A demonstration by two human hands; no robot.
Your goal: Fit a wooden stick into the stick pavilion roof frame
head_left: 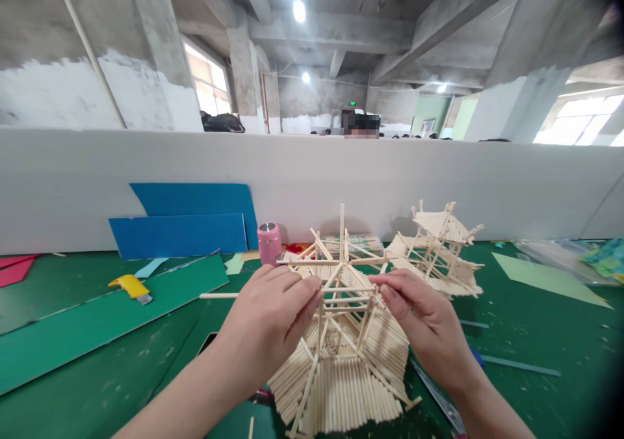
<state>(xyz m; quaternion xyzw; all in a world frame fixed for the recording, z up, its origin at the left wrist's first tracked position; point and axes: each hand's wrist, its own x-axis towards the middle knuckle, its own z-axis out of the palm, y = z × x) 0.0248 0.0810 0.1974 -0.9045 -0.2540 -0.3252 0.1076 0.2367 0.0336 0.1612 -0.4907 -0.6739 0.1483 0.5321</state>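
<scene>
A pavilion-like model built of thin wooden sticks [341, 361] stands on the green table [73, 335] right in front of me. My left hand [270, 322] pinches a long loose stick [219, 295] that lies across the model's upper frame and pokes out to the left. My right hand [424, 322] touches the frame's right side with its fingertips closed on a stick of the model. A second, similar stick model [439, 247] stands behind and to the right, apart from both hands.
A pink cylindrical container [269, 242] stands behind the model. Blue boards [185, 224] lean on the white partition [312, 172]. A yellow utility knife [130, 288] lies left on a green sheet. Clear bags and light green paper [546, 276] sit right. A metal ruler [439, 397] lies under my right wrist.
</scene>
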